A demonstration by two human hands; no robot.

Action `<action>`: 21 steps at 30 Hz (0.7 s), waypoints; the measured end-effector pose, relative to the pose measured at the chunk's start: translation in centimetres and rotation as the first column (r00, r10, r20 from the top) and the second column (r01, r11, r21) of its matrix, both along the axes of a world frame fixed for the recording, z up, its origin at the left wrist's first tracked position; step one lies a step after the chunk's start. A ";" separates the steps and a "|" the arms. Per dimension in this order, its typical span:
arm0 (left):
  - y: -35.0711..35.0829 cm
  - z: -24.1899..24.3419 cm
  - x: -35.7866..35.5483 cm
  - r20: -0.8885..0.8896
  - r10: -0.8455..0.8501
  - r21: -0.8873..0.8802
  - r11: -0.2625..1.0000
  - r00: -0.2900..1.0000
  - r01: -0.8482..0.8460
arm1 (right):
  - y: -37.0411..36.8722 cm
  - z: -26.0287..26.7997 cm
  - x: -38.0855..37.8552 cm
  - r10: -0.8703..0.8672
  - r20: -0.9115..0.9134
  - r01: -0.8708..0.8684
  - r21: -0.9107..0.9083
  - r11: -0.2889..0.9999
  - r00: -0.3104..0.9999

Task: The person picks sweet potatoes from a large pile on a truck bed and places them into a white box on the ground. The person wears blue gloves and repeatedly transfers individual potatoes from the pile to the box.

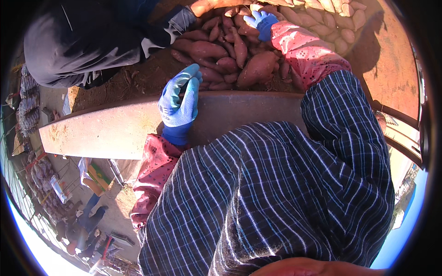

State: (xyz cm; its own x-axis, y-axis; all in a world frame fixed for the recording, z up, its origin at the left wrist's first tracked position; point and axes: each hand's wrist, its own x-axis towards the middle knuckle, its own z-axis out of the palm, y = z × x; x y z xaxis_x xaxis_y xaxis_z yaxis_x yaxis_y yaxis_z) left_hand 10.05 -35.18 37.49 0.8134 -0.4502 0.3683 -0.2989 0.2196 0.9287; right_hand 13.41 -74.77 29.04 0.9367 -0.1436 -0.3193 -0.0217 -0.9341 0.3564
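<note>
Above a metal side panel (241, 107), my left hand (180, 100) wears a blue coated glove with a printed mark. Its fingers curl toward the thumb, leaving a dark gap in which I see no object. My right hand (264, 25), gloved in blue too, reaches to the far part of a heap of reddish sweet potatoes (209, 50). Its fingers are spread over the heap and seem to touch it; nothing shows in its grasp. A large sweet potato (257, 69) lies between my hands, nearer the panel. Pink patterned sleeves cover both my forearms.
Another person in dark clothing (86, 38) is at the upper left, one arm reaching to the heap. Paler, sunlit sweet potatoes (321, 20) lie beyond, beside a rusty metal wall (393, 69). On the ground at lower left are a cardboard box (96, 179) and a distant person (86, 224).
</note>
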 end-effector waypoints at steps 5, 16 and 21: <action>0.1 -2.4 0.7 -0.228 -0.061 -0.089 0.995 0.972 0.042 | 3.1 4.2 -3.5 -0.201 0.165 0.108 0.446 0.888 0.966; -2.1 1.8 6.0 -0.423 -0.399 -0.322 0.905 0.813 0.277 | 14.5 24.6 -6.5 -0.058 -0.138 0.098 0.890 -0.445 0.989; 1.3 -0.1 6.9 -0.564 -0.325 -0.388 0.916 0.759 0.104 | 10.4 19.6 -4.1 -0.412 -0.316 0.118 0.891 -0.439 0.855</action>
